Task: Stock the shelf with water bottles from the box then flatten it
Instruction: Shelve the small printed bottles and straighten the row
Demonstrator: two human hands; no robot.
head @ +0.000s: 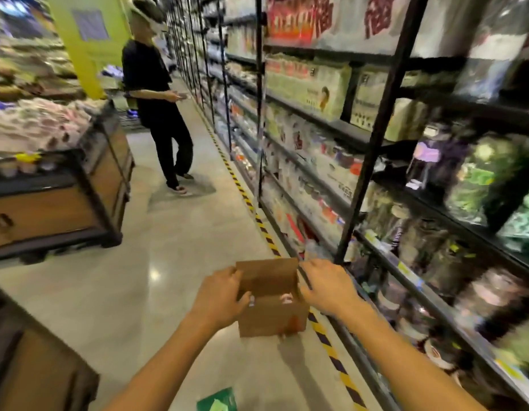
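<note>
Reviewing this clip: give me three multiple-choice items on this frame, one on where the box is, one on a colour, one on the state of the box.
1. Where is the cardboard box?
A. On a shelf
B. Between both hands, over the aisle floor
C. On the wooden display stand

2. What colours is the floor tape along the shelving?
A. Red and white
B. Plain blue
C. Yellow and black

3. What state is the box in?
A. Top flaps open
B. Taped shut
C. Flattened

Answers: 1 B, the left hand and right hand grip its sides. 2 C, its stripes show. 3 A, a flap stands up and the inside shows.
</note>
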